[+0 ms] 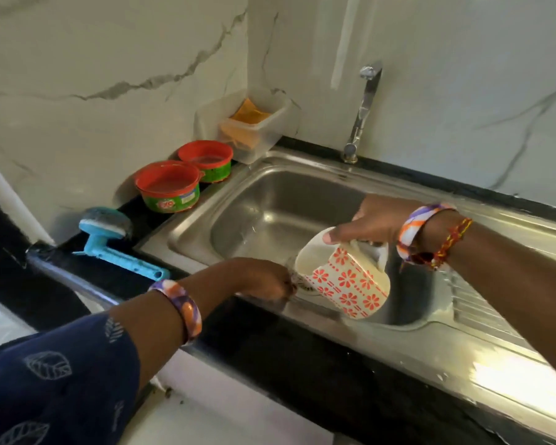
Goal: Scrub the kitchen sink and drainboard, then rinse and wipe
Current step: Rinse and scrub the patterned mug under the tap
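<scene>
A stainless steel sink [280, 200] fills the middle, with its ribbed drainboard [482, 313] running to the right. My right hand [376, 220] grips the handle of a cream mug with orange flowers [347, 281], tilted over the sink's front rim with its mouth toward the basin. Just left of the mug my left hand [264, 279] rests on the front rim, fingers curled on something small and dark that I cannot make out. White suds lie on the drainboard's inner edge.
A chrome tap [361, 114] stands behind the basin. On the black counter at left are a blue-handled scrub brush [109, 239], two red-rimmed green soap tubs [169, 187] and a clear box with orange cloths [247, 123]. Marble walls close the back.
</scene>
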Action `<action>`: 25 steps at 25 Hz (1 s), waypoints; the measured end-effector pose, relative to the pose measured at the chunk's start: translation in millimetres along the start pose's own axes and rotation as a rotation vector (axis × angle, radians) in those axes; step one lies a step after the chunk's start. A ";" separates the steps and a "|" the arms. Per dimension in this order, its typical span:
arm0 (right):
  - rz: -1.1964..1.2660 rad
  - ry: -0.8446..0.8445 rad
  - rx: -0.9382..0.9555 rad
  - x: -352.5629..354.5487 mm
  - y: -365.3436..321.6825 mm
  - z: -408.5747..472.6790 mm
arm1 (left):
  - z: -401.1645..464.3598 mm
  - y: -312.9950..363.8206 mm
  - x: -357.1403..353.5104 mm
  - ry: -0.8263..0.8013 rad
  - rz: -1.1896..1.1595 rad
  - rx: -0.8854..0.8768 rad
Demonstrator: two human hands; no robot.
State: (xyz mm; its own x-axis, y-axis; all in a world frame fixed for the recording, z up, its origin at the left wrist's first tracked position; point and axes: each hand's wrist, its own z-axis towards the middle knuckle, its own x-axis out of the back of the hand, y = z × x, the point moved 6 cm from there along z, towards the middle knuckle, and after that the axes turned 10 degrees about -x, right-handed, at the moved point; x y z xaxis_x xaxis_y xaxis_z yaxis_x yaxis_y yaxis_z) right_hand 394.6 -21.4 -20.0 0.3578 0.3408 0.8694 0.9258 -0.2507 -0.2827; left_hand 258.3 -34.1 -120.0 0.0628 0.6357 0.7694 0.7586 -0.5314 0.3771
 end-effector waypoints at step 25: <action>-0.364 0.834 0.037 88.3 -6.7 113.7 | 177.4 -45.2 137.3 0.452 -1.426 -0.041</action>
State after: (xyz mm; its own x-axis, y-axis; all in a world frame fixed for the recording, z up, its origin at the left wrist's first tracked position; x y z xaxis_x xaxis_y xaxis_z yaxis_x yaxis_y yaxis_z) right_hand 433.9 113.3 12.6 -0.1481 -0.3761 0.9147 0.9728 -0.2219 0.0663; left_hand 347.7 176.5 -122.8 -0.9015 0.4018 -0.1609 -0.0108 0.3506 0.9365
